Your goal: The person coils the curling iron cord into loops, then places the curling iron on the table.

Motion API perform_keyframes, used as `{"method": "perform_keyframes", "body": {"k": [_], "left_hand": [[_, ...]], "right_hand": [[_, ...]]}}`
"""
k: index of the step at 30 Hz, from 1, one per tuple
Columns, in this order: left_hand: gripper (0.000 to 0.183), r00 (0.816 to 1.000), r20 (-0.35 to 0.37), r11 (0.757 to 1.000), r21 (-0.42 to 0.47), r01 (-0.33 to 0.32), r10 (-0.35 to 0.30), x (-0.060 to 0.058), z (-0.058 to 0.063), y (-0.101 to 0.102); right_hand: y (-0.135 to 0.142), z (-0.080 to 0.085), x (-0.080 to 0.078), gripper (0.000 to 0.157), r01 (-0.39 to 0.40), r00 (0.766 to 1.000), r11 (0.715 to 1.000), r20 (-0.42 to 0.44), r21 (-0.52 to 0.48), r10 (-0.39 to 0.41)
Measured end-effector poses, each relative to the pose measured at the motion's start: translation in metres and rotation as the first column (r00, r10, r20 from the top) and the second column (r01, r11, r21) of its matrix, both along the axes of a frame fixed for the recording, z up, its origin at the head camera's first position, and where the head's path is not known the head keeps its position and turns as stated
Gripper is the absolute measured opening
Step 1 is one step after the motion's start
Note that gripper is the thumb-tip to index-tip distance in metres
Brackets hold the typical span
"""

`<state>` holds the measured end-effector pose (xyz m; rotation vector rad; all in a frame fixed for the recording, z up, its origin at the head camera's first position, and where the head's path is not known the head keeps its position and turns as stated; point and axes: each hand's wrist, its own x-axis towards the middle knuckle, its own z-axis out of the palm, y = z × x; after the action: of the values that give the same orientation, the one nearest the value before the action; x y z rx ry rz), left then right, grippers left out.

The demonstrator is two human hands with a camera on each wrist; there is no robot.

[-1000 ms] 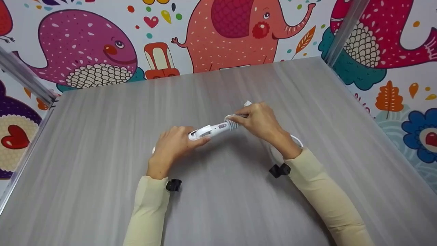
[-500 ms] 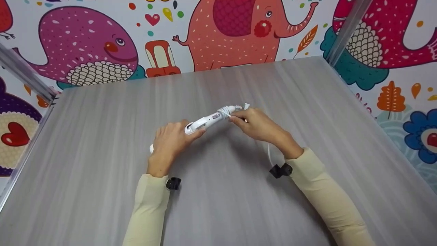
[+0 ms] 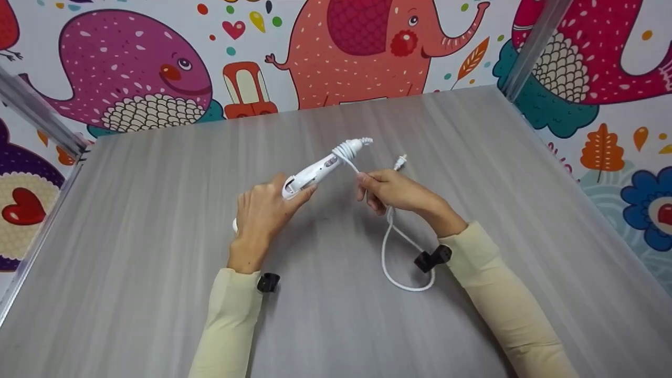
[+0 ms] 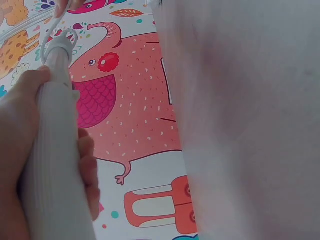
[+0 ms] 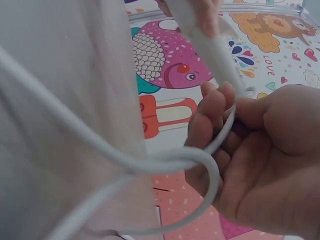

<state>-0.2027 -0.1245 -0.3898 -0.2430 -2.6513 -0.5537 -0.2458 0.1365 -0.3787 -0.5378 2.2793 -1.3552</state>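
Observation:
In the head view my left hand [image 3: 262, 207] grips a white curling iron [image 3: 315, 174] round its thick end, its other end slanting up to the right. Several turns of white cord [image 3: 345, 150] wrap that far end. From there a strand runs to my right hand [image 3: 401, 191], which pinches it between thumb and fingers. The plug [image 3: 401, 161] sticks out just beyond the right hand, and a slack cord loop hangs below it. Up close in the left wrist view, fingers and thumb circle the iron's ribbed white body [image 4: 57, 150]. Crossing cord loops [image 5: 212, 175] fill the right wrist view's foreground.
A grey wood-grain table [image 3: 336, 315] lies under both hands. Walls printed with cartoon animals, such as an elephant [image 3: 362, 68], stand at its back and sides. Metal posts [image 3: 538, 47] rise at the back corners. Black wrist cameras [image 3: 433, 258] sit on both sleeves.
The iron's cord end has swung upward and away. My right hand has drawn back from the coil, pulling a strand out, and a slack loop now shows below it.

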Motion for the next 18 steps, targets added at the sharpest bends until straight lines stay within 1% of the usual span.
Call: {"method": "perform_keyframes", "body": {"k": [2,5,8,11,13,15,18], "left_hand": [[0.054,1.0,-0.021,1.0,0.003,0.002,-0.002,0.001,0.001,0.001],[0.054,0.999,-0.037,1.0,0.005,0.002,-0.002,0.003,0.003,0.002],[0.055,0.999,-0.048,1.0,0.009,0.009,-0.009,0.004,0.005,0.003],[0.056,0.997,-0.07,1.0,0.014,0.016,-0.015,0.005,0.006,0.004],[0.056,0.996,-0.091,1.0,0.018,0.02,-0.018,0.005,0.006,0.005],[0.055,0.993,-0.114,1.0,0.019,0.022,-0.02,0.005,0.006,0.005],[0.055,0.989,-0.146,0.999,0.013,0.031,-0.029,0.005,0.006,0.004]], "right_hand": [[-0.001,-0.003,-0.001,0.047,0.004,1.0,0.999,0.028,-0.033,-0.003],[-0.002,-0.009,-0.004,0.046,0.032,0.997,0.995,0.077,-0.095,-0.024],[-0.003,-0.014,-0.006,0.041,0.059,0.992,0.982,0.122,-0.181,-0.038],[-0.004,-0.017,-0.008,0.037,0.063,0.989,0.962,0.144,-0.266,-0.025],[-0.004,-0.019,-0.009,0.034,0.062,0.986,0.943,0.169,-0.327,-0.006],[-0.006,-0.02,-0.008,0.032,0.059,0.979,0.922,0.203,-0.382,0.022],[-0.009,-0.022,-0.009,0.029,0.084,0.964,0.895,0.262,-0.439,0.038]]}}
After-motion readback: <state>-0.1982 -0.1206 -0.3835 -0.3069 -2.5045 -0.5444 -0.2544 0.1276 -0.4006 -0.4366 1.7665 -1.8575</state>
